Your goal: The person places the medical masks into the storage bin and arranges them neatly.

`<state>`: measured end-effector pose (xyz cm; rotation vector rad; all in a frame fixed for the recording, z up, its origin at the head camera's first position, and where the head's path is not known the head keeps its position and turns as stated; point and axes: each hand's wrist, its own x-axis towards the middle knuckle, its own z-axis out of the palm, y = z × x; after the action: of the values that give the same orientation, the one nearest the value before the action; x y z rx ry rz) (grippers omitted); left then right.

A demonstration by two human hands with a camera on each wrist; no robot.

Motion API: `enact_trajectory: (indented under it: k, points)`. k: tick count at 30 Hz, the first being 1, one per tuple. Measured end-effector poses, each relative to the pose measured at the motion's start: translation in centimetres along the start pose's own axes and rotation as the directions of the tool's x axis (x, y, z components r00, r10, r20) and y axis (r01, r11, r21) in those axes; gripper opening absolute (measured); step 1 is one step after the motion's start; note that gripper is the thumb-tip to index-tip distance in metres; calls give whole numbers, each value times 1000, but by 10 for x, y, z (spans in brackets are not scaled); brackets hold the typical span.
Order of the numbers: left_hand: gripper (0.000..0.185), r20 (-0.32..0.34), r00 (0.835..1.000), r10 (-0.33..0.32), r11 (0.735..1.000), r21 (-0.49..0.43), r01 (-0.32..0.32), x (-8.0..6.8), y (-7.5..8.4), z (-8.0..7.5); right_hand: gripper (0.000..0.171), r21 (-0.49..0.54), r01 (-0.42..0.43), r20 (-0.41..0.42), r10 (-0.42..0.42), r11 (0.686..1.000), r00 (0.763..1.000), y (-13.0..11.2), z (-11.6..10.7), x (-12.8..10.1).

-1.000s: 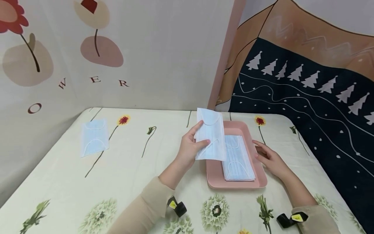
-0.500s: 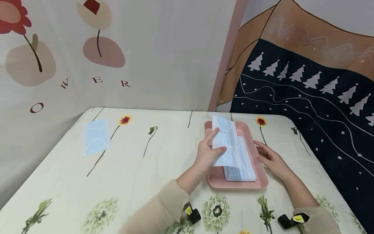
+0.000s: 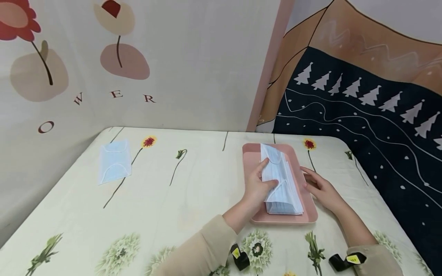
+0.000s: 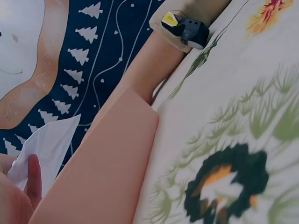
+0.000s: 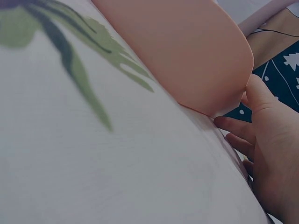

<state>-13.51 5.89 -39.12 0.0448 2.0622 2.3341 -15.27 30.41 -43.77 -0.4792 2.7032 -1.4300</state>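
In the head view my left hand (image 3: 257,189) pinches a light blue pleated face mask (image 3: 274,161) between thumb and fingers. It holds this mask over a stack of like masks (image 3: 288,209) in a pink tray (image 3: 252,153), covering much of the stack. The left wrist view shows the thumb on the pale mask (image 4: 53,142), above the tray's wall (image 4: 112,163). At the tray's right side my right hand (image 3: 322,191) rests, fingers loosely extended. Its thumb meets the rim and its fingertips (image 5: 224,123) lie low by the tray's wall in the right wrist view.
Another blue mask (image 3: 115,163) lies flat on the floral tablecloth (image 3: 193,214), far to the left. A pale printed curtain (image 3: 207,69) stands behind the table, and a dark cloth with white trees (image 3: 345,111) hangs along the right.
My left hand has carried the pinched mask right and down, from the tray's left side to over the stack. The right hand has stayed at the tray's right edge.
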Motion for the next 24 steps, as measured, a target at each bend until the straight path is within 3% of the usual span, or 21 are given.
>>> enact_trajectory:
  k: [5,24]
  points:
    - [73,-9,1000,1,996,85,0,-2,-2,6,54,41,28,4,-28,999,1000,-1,0,-1]
    - [72,18,998,-63,976,211,57,-1,-11,11,54,59,37,16,-38,998,999,-4,0,-1]
